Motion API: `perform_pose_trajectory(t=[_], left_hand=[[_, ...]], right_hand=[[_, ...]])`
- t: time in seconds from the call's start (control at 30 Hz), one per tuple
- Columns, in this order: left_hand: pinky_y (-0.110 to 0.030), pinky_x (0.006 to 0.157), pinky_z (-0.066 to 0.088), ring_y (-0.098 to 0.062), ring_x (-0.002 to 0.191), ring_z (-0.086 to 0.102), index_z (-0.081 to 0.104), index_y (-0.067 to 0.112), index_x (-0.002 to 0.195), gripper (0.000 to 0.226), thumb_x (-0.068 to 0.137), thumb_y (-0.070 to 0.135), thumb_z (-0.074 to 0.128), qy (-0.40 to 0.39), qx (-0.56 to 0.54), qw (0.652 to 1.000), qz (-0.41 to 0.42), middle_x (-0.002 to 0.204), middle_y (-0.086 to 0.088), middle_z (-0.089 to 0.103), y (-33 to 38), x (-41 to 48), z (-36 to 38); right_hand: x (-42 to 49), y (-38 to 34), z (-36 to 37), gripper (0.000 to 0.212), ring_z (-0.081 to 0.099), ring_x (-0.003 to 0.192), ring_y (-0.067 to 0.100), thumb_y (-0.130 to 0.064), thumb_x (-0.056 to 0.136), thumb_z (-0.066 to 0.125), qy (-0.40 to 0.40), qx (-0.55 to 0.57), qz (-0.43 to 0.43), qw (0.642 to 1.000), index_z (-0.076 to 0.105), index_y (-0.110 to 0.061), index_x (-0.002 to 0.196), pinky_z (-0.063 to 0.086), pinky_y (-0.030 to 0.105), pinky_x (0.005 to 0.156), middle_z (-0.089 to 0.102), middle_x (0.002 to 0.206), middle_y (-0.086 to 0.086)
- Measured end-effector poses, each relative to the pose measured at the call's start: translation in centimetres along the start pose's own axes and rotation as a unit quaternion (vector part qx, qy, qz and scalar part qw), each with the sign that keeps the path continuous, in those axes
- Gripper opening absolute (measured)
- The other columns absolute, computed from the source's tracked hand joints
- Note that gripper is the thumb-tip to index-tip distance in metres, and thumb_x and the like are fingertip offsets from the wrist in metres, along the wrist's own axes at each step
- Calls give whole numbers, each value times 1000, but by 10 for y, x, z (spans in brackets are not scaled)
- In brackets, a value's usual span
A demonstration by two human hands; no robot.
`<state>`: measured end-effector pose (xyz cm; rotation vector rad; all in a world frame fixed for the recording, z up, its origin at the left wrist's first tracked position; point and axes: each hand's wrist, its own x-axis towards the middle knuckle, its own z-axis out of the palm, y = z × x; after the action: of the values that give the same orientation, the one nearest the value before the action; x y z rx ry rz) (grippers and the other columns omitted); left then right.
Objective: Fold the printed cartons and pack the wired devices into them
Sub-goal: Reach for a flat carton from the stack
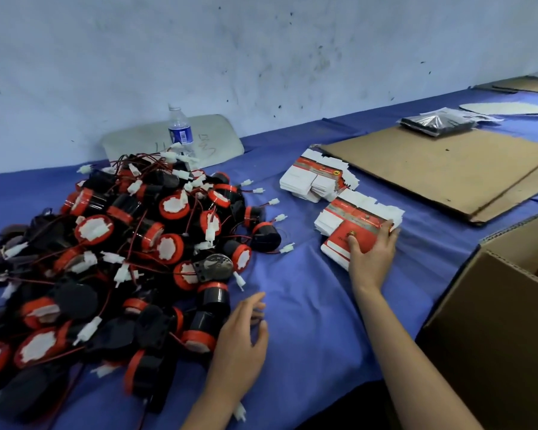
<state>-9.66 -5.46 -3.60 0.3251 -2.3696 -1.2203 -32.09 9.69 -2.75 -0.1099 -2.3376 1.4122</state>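
One bench [308, 305] under a blue cloth fills the view, its far edge against a scuffed wall [261, 51]. A pile [131, 243] of devices covers the bench's left half. They are black round bodies with red rims and white tops, tangled in red and black wires that end in white plugs [284, 249]. Several plugs stick out onto the cloth on the pile's right side. A flat cardboard sheet [432, 169] lies toward the far right of the bench. An open brown box [494, 321] stands at the near right corner, partly cut by the frame. A grey board [221, 135] leans on the wall behind the pile.

Two stacks of flat printed cartons, white and red, sit between the pile and the sheet. The far stack [311, 178] is at the sheet's left corner, and the near stack [354, 212] lies just beside it, toward the box. A black bag [435, 122] rests on the sheet's far edge. A water bottle [180, 131] stands upright in front of the board, at the pile's far edge.

The right hand [371, 256] grasps the near stack at its near right corner, thumb pressed on the red top panel and fingers round the right edge. The left hand [239, 333] hovers over the cloth at the pile's near right edge, fingers loose and spread, holding nothing
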Motion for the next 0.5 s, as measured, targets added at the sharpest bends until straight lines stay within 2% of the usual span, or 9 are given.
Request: perform_pose_trajectory(t=[0.1,0.2,0.3,0.37,0.43,0.5], left_hand=[[-14,92,44,0,105,57,55,28,121,41,91,1,57,3,4,1000,17,114,18,58,6,-3,0],[-7,96,35,-1,112,52,61,17,120,34,90,4,56,10,39,997,70,119,11,60,31,9,9],[-2,98,26,-9,119,50,60,10,127,37,90,6,59,-40,53,993,98,128,0,61,74,50,35],[-14,105,31,-16,126,48,54,10,134,44,90,12,59,-84,72,988,103,137,-3,55,103,90,62],[-33,108,35,-23,132,44,43,11,142,56,91,23,61,-131,125,980,84,143,-7,49,123,129,93],[-41,109,34,-31,135,38,28,11,148,76,88,38,65,-185,200,961,51,147,-12,41,131,155,119]], right_hand=[[1,-1,-4,70,32,141,20,-22,94,58,33,137,73,987,21,-15,153,27,32,115,32,155,5],[2,-1,-7,47,43,134,17,-13,99,42,91,224,146,959,40,-13,146,31,13,102,46,146,3],[1,-1,-10,42,52,125,15,-7,96,36,108,296,164,935,57,-11,133,42,22,101,58,136,3],[0,-3,-12,40,56,120,15,-7,96,35,111,332,174,920,62,-10,125,47,24,97,62,129,5],[1,-3,-15,38,58,115,16,-6,97,35,114,350,175,913,65,-9,120,48,17,89,64,125,7],[0,-3,-17,36,59,115,18,-8,98,36,113,356,175,911,66,-7,118,48,20,89,65,123,9]])
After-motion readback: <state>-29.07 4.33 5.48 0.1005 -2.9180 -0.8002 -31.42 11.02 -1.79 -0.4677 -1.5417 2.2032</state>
